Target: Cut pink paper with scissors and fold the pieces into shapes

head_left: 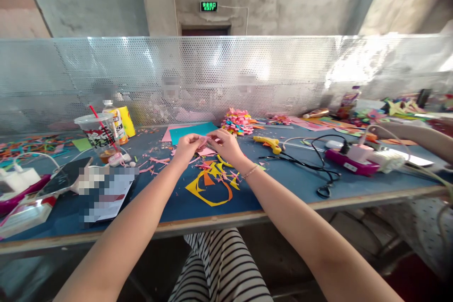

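Observation:
My left hand (190, 147) and my right hand (224, 143) meet over the middle of the blue table, fingertips pinched together. Between them shows a small piece of pink paper (203, 140), partly covered by the fingers. Just beyond the hands lie a teal paper sheet (187, 132) and a pink sheet under it. A ball-shaped cluster of pink, yellow and blue paper pieces (238, 121) stands behind my right hand. Closer to me are yellow and orange paper offcuts (215, 200) with pink scraps among them.
A yellow glue gun (268, 143) and black cables (304, 163) lie to the right, near a purple power strip (348, 161). At left stand a plastic cup with a red straw (101, 137) and a bottle (118, 125). A perforated metal screen (212, 66) borders the back. Another person's arm (417, 134) reaches in from the right.

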Demonstrator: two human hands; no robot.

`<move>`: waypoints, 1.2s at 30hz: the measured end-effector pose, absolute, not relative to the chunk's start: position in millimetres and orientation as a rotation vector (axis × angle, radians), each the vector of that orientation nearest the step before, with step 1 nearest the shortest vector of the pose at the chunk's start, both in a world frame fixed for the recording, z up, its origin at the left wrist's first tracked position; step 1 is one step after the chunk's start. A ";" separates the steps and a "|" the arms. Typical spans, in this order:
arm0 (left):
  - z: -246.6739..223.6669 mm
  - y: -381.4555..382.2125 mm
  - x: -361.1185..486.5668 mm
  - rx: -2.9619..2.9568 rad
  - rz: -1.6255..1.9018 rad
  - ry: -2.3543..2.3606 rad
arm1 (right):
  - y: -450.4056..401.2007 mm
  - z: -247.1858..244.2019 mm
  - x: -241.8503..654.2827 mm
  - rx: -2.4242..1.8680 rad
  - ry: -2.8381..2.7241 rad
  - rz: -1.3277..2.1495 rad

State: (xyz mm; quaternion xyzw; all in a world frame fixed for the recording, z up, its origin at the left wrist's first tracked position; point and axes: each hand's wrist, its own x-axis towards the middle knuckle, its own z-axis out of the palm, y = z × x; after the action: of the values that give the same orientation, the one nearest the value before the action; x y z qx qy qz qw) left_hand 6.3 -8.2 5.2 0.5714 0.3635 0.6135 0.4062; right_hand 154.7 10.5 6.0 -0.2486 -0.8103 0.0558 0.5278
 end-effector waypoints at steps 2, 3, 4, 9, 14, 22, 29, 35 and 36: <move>5.0 -6.7 6.0 1.440 1.567 0.926 | 10.3 5.1 154.2 -0.590 -1.948 0.143; 4.7 -5.9 5.7 1.443 1.575 0.926 | 10.2 4.7 153.8 -0.587 -1.953 0.151; 4.3 -5.2 5.4 1.447 1.579 0.924 | 10.1 4.3 153.2 -0.585 -1.957 0.159; 1.0 -4.4 6.0 1.465 1.495 0.911 | 12.1 3.4 151.4 -0.629 -1.957 0.161; -1.8 -4.7 8.2 1.549 1.448 0.875 | 18.1 3.2 152.8 -0.722 -1.958 0.219; -5.8 0.3 3.5 1.671 1.500 0.985 | 18.9 1.9 153.3 -0.752 -1.968 0.207; -0.7 -2.5 3.5 1.485 1.578 0.956 | 15.5 1.9 152.9 -0.623 -1.970 0.172; -0.8 -1.9 3.9 1.362 1.563 0.889 | 14.7 1.5 152.6 -0.613 -1.943 0.164; -1.2 -1.4 3.9 1.358 1.567 0.881 | 14.4 1.5 152.5 -0.616 -1.945 0.166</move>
State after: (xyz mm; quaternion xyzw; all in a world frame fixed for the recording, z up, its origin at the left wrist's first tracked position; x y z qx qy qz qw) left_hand 3.9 -1.4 -1.2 0.5443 0.3529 0.6281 0.4298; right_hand 152.5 14.4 1.5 -0.2569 -0.8115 0.0693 0.5203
